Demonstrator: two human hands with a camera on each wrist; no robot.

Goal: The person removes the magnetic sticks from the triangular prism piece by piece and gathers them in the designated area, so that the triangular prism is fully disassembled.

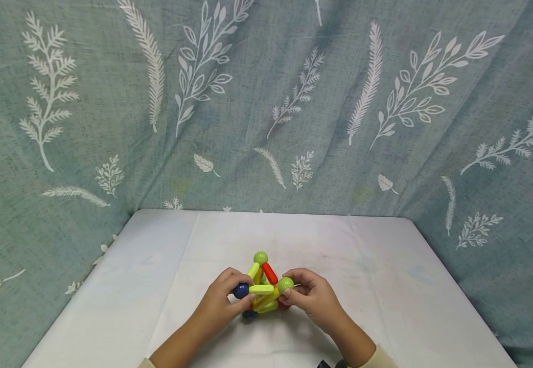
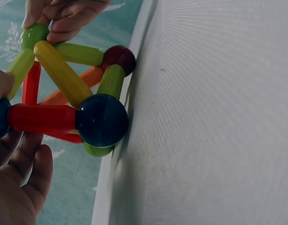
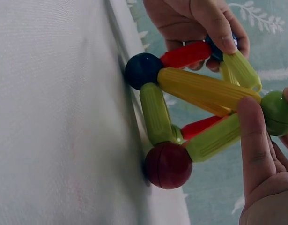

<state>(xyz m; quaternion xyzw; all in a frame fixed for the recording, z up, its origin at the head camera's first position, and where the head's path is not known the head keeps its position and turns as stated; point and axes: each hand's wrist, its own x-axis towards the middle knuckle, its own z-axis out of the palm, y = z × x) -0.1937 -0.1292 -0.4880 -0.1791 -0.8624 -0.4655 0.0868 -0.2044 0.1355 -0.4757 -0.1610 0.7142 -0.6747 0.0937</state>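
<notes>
A toy frame of coloured rods and balls stands on the white table between both hands. My left hand pinches a dark blue ball and the near end of a lime rod. My right hand grips a green ball between thumb and fingers. The lime rod points at that green ball; whether they touch I cannot tell. A yellow rod runs from the green ball down to a lower blue ball. A dark red ball sits low on the right. Another green ball tops the back, with a red rod below it.
The white table spreads around the frame on all sides. Behind and beside it hangs a grey-green cloth with white leaf prints. A small dark object shows at the bottom edge by the right sleeve.
</notes>
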